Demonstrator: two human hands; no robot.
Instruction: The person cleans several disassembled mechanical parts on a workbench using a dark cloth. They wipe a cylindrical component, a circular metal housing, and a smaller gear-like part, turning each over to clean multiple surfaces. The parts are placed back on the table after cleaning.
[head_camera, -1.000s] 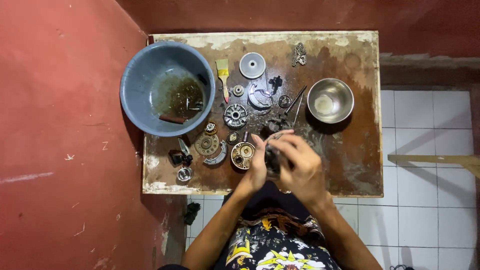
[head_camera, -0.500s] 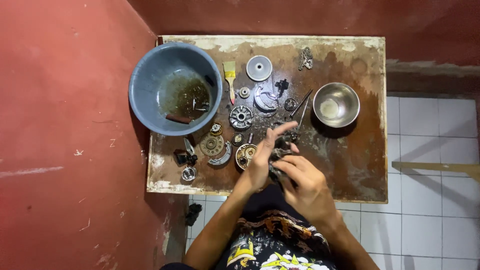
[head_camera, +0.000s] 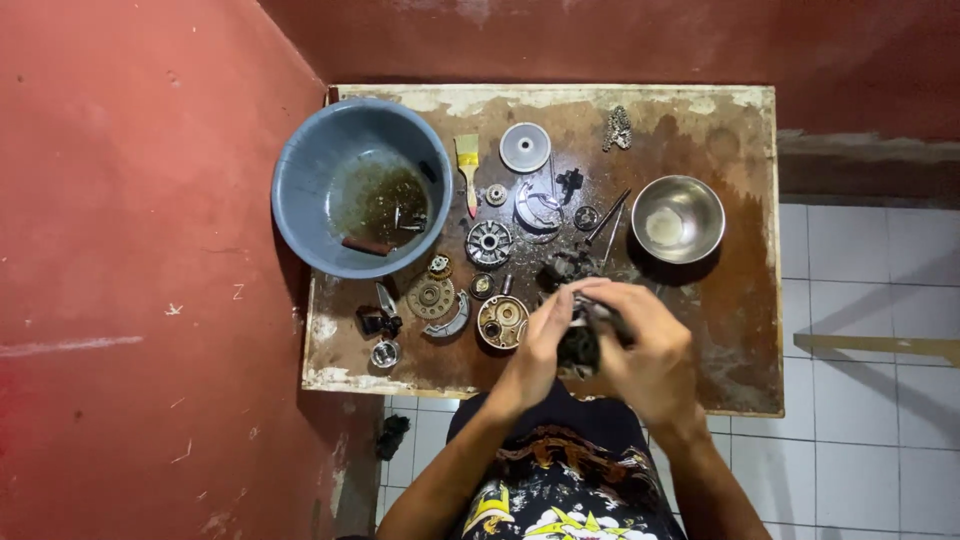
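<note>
Two hands noted: left hand (head_camera: 543, 345) and right hand (head_camera: 648, 350) both clasp a dark greasy part (head_camera: 578, 345); I advise firm support above the table (head_camera: 740, 330).

The left hand (head_camera: 540, 345), whose fingers stretched out toward the table's far side half a second ago, now curls back around the dark greasy part (head_camera: 578, 345). The right hand (head_camera: 650, 350) shifts from below the part to its right side, so both hands clasp it between them.
</note>
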